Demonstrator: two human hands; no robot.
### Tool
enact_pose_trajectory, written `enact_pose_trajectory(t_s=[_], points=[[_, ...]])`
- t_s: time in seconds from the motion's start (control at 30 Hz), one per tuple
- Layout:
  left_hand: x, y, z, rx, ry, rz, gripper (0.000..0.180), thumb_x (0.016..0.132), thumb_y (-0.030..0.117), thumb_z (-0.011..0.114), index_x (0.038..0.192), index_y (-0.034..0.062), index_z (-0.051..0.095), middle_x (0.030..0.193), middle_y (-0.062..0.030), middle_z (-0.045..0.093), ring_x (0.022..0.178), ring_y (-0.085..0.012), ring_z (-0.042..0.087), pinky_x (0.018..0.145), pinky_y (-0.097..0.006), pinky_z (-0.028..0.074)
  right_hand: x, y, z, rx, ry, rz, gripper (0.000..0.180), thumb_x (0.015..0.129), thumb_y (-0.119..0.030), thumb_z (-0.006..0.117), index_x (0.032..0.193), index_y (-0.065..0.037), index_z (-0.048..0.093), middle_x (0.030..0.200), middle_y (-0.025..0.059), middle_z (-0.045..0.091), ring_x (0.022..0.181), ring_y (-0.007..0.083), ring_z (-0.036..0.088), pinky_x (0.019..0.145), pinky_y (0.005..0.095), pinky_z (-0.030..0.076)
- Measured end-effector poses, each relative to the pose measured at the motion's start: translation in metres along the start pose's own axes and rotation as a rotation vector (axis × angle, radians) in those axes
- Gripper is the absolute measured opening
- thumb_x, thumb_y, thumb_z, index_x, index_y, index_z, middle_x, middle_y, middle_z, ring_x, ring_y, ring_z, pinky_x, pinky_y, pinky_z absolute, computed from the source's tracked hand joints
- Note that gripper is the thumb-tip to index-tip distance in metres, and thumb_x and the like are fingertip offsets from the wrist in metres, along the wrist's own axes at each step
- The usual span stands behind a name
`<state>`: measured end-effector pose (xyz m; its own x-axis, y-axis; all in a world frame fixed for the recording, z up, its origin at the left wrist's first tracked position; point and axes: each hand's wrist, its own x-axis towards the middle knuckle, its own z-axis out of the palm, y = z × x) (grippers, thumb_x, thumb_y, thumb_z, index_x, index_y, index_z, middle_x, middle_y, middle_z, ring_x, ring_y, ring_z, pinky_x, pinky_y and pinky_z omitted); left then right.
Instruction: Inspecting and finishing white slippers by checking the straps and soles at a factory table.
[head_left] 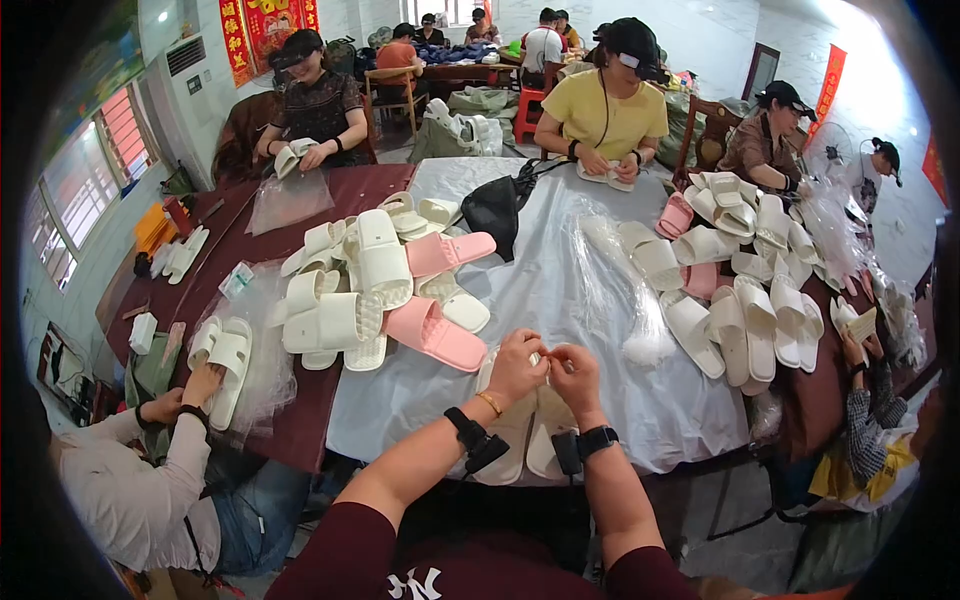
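Note:
Over the near edge of the table, my left hand (519, 368) and my right hand (574, 378) meet with fingertips pinched together. Whatever lies between the fingers is too small to make out. Directly below them is a pair of white slippers (548, 440), soles toward me, partly covered by my hands and wrists. Just left of my left hand, a pink slipper (436, 335) juts from a heap of white slippers (382, 262). Both wrists carry dark bands with small devices.
Grey-white plastic sheeting (560, 280) covers the middle of the dark red table. A second slipper heap (755, 300) stands right, beside clear plastic bags (645, 340). A black bag (492, 215) lies far centre. People handle slippers around the table; one sits close at left (150, 480).

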<state>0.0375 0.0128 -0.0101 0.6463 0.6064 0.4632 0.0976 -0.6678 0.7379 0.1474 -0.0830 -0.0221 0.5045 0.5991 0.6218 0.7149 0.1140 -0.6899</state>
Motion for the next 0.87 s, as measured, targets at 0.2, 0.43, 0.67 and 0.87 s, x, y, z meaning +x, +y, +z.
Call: enact_pose_trajectory(t_s=[0.2,0.43,0.67,0.87], points=[[0.009,-0.027,-0.006,-0.05,-0.037,0.076,0.021,0.067,0.017,0.069,0.082,0.0026,0.067,0.11,-0.0207,0.059,0.107,-0.035,0.053,0.096,-0.042,0.039,0.009,0.002,0.01,0.045,-0.044,-0.053,0.015,0.07,-0.016,0.07,0.076,-0.004,0.065,0.07,0.0136,0.06,0.067,0.0324,0.057,0.061,0.0401,0.044],[0.018,-0.027,-0.01,-0.036,-0.068,-0.003,0.009,0.066,0.004,0.06,0.073,-0.001,0.06,0.118,-0.0199,0.053,0.112,-0.0347,0.05,0.098,-0.04,0.037,0.011,-0.012,0.013,-0.115,0.053,-0.18,0.007,0.071,-0.014,0.064,0.072,-0.009,0.058,0.078,0.01,0.058,0.075,0.0311,0.058,0.067,0.0418,0.045],[0.038,-0.005,-0.015,0.21,-0.002,0.144,0.015,0.079,0.012,0.064,0.087,0.0001,0.062,0.115,-0.0222,0.054,0.11,-0.0366,0.049,0.095,-0.043,0.038,0.034,0.008,0.012,-0.093,0.008,-0.035,0.007,0.071,-0.006,0.057,0.078,-0.004,0.06,0.086,0.0125,0.061,0.082,0.0319,0.059,0.073,0.0428,0.046],[0.028,0.075,-0.081,0.109,-0.204,-0.257,0.018,0.083,0.019,0.062,0.094,0.0049,0.063,0.107,-0.0178,0.06,0.095,-0.0286,0.058,0.076,-0.033,0.048,0.063,0.006,-0.02,0.046,0.111,0.398,0.025,0.084,-0.014,0.059,0.105,-0.003,0.059,0.102,0.0168,0.062,0.098,0.0304,0.059,0.088,0.0388,0.046]])
